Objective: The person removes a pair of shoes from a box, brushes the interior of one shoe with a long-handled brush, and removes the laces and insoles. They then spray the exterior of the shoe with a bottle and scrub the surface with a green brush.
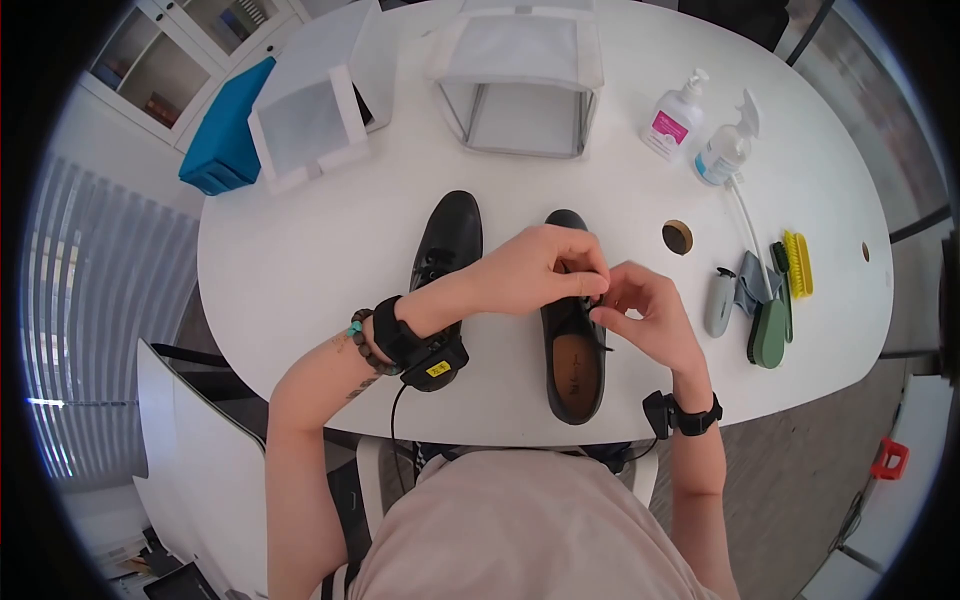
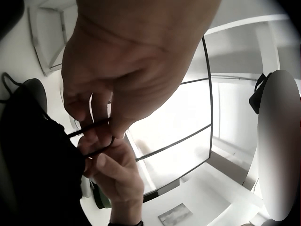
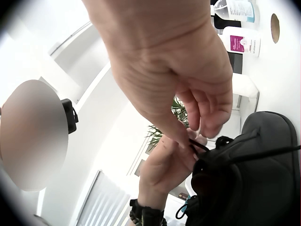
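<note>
A black lace-up dress shoe (image 1: 574,375) with a tan insole lies on the white table, toe pointing away from me. Over its laced front, my left hand (image 1: 545,268) pinches a black shoelace (image 2: 89,127) between thumb and fingers. Close against those fingertips, my right hand (image 1: 652,312) pinches the lace too; a small bend of it shows by the right thumb in the right wrist view. The matching black shoe (image 1: 452,232) stands to the left, partly hidden under my left forearm and wrist camera.
At the back are a grey-white open box (image 1: 520,120), a white bin-like box (image 1: 310,125) and a teal case (image 1: 228,130). To the right stand a pump bottle (image 1: 672,120), a spray bottle (image 1: 724,152), a green brush (image 1: 768,335), a yellow brush (image 1: 798,264) and a grey cloth (image 1: 755,283).
</note>
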The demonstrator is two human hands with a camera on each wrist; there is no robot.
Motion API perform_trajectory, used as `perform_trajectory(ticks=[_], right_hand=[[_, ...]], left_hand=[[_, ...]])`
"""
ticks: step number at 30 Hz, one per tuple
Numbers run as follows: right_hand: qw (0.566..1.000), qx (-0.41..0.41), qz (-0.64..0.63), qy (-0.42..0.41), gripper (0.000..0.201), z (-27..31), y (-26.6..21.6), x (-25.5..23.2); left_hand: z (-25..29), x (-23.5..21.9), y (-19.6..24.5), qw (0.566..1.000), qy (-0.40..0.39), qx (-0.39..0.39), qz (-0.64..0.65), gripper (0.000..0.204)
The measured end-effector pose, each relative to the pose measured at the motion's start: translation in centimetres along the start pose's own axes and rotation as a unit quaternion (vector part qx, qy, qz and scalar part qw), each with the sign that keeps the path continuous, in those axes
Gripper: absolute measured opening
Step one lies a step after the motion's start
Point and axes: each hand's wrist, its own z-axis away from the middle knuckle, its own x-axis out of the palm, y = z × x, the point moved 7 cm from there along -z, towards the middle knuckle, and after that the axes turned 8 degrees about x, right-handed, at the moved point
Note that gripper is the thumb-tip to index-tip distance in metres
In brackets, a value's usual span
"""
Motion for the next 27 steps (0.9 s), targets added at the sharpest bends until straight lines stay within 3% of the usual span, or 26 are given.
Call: perform_trajectory(ticks=[4,7,9,13,15,19,21,23,25,27], right_hand=[[0.999,0.016,-0.014,-0.034,0.008,-0.2,1.8,0.0],[0.998,0.026,-0.04,-0.031,0.005,-0.3,1.1,0.1],[0.998,0.026,-0.054,-0.027,0.004,-0.2,0.5,0.2],[0.999,-0.023,-0.021,0.01,0.004,-0.2,-0.7,0.3],[0.999,-0.028,-0.026,0.019,0.005,-0.2,-0.8,0.4],[0.999,-0.036,-0.012,-0.005,0.006,-0.4,0.2,0.9],[0.999,-0.043,0.016,-0.024,0.007,-0.4,1.0,1.2],[0.998,-0.005,-0.062,-0.01,0.006,-0.4,1.9,0.9],[0.999,0.009,-0.052,-0.002,0.005,-0.3,1.4,0.8],[0.999,0.024,-0.043,0.008,0.005,-0.2,1.0,0.6]], left_hand=[[0.1,-0.4,0.1,0.999,0.027,0.024,0.038,0.016],[0.4,-1.0,1.1,0.998,0.048,0.015,-0.043,0.019],[0.6,-0.6,1.7,0.987,-0.007,-0.049,-0.152,0.024],[0.4,-0.4,1.4,0.983,-0.025,-0.072,-0.166,0.03],[0.1,-0.4,1.1,0.99,-0.024,-0.023,-0.138,0.036],[0.1,-0.1,0.2,0.998,-0.014,-0.033,-0.057,0.034],[0.0,0.5,0.5,0.992,0.004,-0.001,0.127,0.028],[0.0,0.2,0.5,0.991,0.019,-0.001,0.133,0.023],[0.1,-0.3,0.5,0.99,0.036,-0.001,0.139,0.019],[0.2,-1.2,0.7,0.996,0.062,0.011,-0.068,0.021]])
